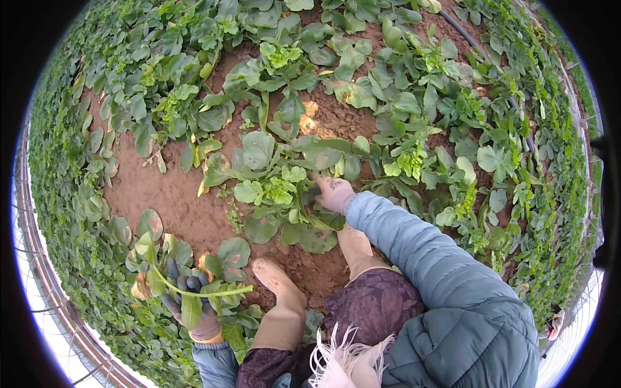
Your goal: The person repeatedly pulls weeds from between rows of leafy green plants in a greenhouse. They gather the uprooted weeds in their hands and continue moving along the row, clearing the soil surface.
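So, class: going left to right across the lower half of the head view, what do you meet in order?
Left hand in a dark glove gripping a cut leafy stalk → pale boot on the brown soil → right hand in a light glove reaching into a leafy green plant → blue padded sleeve.

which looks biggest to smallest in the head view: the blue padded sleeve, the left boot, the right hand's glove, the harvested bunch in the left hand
1. blue padded sleeve, though nearest the camera
2. harvested bunch
3. left boot; close to the bunch, so unsure
4. right hand glove, smallest
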`<action>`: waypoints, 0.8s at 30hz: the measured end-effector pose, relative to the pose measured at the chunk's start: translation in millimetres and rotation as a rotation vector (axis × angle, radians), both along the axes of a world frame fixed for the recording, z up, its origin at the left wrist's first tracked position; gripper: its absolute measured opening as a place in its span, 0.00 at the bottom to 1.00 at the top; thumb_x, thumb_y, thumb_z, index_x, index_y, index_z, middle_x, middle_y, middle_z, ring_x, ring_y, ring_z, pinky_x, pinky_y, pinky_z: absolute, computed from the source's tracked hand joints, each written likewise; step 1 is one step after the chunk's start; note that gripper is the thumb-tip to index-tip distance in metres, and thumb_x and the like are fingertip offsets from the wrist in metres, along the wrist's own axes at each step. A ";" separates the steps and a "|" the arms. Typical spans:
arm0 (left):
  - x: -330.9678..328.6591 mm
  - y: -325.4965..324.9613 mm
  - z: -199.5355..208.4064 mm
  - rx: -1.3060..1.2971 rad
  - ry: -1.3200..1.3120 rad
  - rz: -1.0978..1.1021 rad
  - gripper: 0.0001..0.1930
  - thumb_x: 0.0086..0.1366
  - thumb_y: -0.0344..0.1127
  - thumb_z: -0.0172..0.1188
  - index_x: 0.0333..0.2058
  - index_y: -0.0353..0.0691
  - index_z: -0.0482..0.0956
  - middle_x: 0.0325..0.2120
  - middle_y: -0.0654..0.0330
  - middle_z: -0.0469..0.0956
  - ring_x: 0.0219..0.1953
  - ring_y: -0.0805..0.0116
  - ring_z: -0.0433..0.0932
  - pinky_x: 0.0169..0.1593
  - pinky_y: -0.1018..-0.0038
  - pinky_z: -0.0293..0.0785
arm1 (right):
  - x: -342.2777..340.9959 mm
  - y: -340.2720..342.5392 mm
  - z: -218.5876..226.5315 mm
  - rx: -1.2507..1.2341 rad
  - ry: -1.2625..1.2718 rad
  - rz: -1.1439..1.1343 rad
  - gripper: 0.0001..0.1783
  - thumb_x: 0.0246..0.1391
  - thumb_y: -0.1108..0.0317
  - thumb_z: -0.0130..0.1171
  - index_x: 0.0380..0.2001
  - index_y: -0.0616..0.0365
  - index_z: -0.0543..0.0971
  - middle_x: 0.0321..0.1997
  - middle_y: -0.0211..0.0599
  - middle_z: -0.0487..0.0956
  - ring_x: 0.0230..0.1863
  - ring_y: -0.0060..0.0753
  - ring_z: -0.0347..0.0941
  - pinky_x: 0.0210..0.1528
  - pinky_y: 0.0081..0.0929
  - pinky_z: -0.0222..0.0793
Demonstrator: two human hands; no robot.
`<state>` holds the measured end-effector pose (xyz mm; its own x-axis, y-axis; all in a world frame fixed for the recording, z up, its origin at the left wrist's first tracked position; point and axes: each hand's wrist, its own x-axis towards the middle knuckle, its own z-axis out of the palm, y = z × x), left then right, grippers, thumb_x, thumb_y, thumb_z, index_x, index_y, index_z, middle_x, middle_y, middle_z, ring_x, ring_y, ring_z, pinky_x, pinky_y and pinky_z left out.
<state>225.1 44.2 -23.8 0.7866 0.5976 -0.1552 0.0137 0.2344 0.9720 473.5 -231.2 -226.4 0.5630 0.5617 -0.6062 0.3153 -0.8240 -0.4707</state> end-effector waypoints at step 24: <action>-22.8 12.9 -20.4 -0.610 0.192 0.346 0.19 0.70 0.37 0.53 0.57 0.39 0.70 0.29 0.70 0.71 0.31 0.75 0.72 0.48 0.71 0.75 | 125.0 13.2 183.7 -0.174 -0.687 0.729 0.08 0.52 0.68 0.56 0.36 0.54 0.80 0.34 0.34 0.83 0.36 0.40 0.82 0.32 0.36 0.76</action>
<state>202.3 57.1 -44.2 0.4935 0.5703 -0.6567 -0.0027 0.7560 0.6545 598.4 -218.1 -42.7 0.3762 0.8420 -0.3866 0.9253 -0.3632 0.1094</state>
